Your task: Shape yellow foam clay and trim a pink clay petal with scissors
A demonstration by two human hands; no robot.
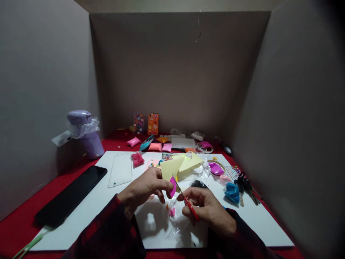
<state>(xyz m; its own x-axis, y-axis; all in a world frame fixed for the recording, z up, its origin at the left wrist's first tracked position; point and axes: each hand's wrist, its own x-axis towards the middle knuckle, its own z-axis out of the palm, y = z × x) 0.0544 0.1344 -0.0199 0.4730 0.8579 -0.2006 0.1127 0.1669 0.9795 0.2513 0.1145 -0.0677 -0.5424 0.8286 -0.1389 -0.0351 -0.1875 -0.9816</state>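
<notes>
Between thumb and fingers, my left hand [151, 185] pinches a small magenta piece [173, 186] together with a pale yellow paper [170, 168]. My right hand [203, 205] grips small scissors with red handles [192, 210], their blades pointing up and left against the magenta piece. Whether the blades are parted is too small to tell. Another pale yellow sheet [191, 162] lies behind the hands. Below them, a pink lump [171, 212] and clear plastic [175, 232] rest on the white board [258, 225].
A black phone [71, 196] and a purple bottle [91, 142] stand or lie left. A clear case [121, 169] is on the board. Blue packet [232, 192] and keys [246, 187] lie right. Two decorated cases [153, 124] lean at the back, behind colored packets [155, 146]. Walls enclose three sides.
</notes>
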